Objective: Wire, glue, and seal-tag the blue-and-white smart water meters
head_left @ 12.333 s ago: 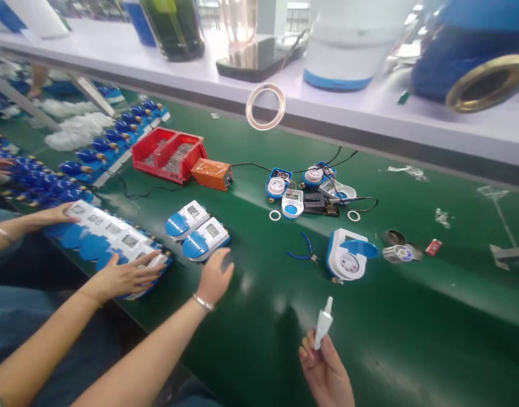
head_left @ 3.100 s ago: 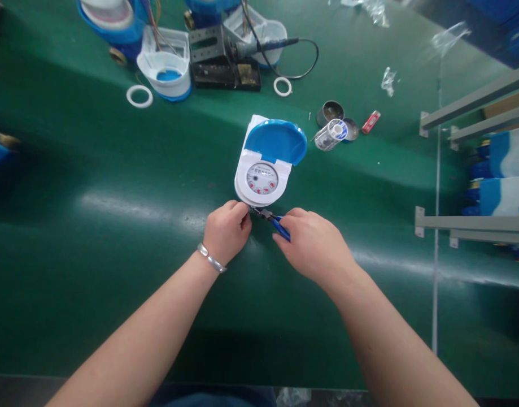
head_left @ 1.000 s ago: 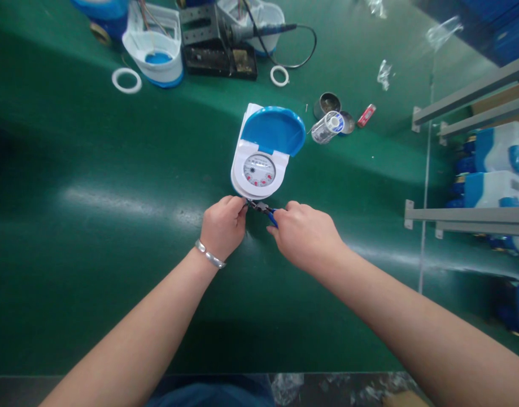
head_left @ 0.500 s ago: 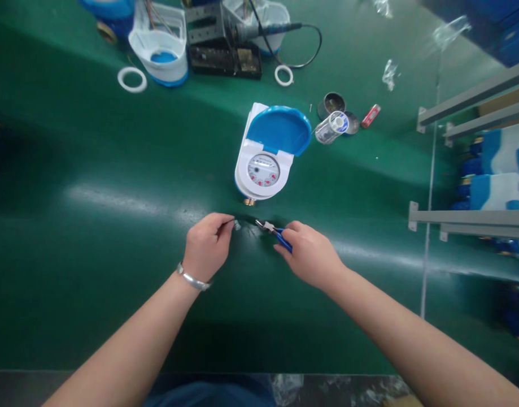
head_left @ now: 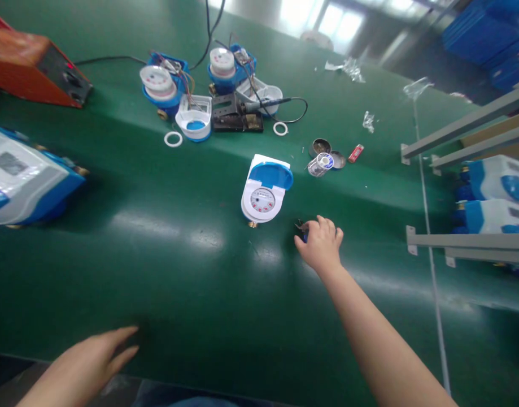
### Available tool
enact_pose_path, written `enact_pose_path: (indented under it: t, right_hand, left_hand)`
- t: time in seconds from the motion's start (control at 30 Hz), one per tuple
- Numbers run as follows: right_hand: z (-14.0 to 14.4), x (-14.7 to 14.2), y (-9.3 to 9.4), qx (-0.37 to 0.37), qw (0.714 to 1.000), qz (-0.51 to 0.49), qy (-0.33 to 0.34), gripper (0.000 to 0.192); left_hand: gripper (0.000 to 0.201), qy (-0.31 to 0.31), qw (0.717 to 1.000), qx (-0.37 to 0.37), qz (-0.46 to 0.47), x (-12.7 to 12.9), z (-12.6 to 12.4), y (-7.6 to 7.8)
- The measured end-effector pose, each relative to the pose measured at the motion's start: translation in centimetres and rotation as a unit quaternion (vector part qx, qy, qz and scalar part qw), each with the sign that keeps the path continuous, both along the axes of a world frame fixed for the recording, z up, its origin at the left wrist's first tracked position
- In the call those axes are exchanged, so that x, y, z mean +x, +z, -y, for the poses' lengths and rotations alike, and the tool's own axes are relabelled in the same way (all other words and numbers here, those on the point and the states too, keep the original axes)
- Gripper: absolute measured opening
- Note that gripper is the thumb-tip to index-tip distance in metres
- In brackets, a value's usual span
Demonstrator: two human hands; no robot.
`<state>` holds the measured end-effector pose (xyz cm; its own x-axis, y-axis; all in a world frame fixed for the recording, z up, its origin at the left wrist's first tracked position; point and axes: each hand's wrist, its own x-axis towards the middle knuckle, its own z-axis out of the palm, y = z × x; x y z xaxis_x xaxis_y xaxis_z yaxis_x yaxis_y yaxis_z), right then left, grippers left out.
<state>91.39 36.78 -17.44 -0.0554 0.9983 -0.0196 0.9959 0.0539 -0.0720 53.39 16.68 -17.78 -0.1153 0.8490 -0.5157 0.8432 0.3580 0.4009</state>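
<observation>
Blue-handled pliers [head_left: 302, 228] are covered by the right hand [head_left: 322, 246], curled closed over them on the green mat [head_left: 157, 254] just right of the open-lidded water meter [head_left: 263, 195], kept within reach; left hand [head_left: 87, 362] is flat, open, empty at near edge.

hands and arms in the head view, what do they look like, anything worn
Both forearms are bare, with no sleeves and no gloves. The right hand shows no ring or watch on the wrist and forearm in view. The left hand is blurred at the bottom edge with fingers together; its wrist is cut off, so any jewellery there cannot be told.
</observation>
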Motion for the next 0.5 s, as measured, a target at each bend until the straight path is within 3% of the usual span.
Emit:
enact_pose_path:
  t: [0.07,0.13,0.2,0.27,0.3,0.37,0.43,0.5]
  right_hand:
    - [-2.1,-1.9,2.1,0.049,0.992,-0.116,0.014,0.042]
    - [-4.3,-4.1,3.9,0.084,0.973,-0.214,0.031,0.05]
    - [-6.2,-6.1,4.9,0.081,0.958,-0.272,0.041,0.05]
    - [-7.1,-7.3,4.8,0.044,0.945,-0.323,0.033,0.04]
    - [-7.2,-7.5,4.5,0.022,0.936,-0.349,0.023,0.035]
    - [-6.6,-7.5,3.4,-0.011,0.918,-0.397,0.007,0.032]
    - [-5.2,-7.0,2.5,-0.024,0.905,-0.425,0.019,0.039]
    - [-3.3,-6.4,2.1,-0.037,0.9,-0.431,0.048,0.05]
  left_hand:
    - [0.04,-0.015,0.998,0.03,0.059,2.8,-5.1,0.6]
    - [0.043,0.011,0.983,0.118,0.14,6.5,-11.4,0.9]
    - [0.042,0.081,0.948,0.194,0.24,10.2,-17.8,0.5]
    - [0.045,0.167,0.9,0.219,0.337,13.3,-23.2,-0.3]
    - [0.045,0.214,0.87,0.207,0.393,14.5,-25.3,-0.7]
    - [0.047,0.253,0.796,0.115,0.538,16.1,-28.0,-1.2]
    - [0.045,0.249,0.725,0.007,0.642,16.7,-28.9,-1.3]
    - [0.038,0.242,0.687,-0.061,0.683,16.8,-28.2,-1.1]
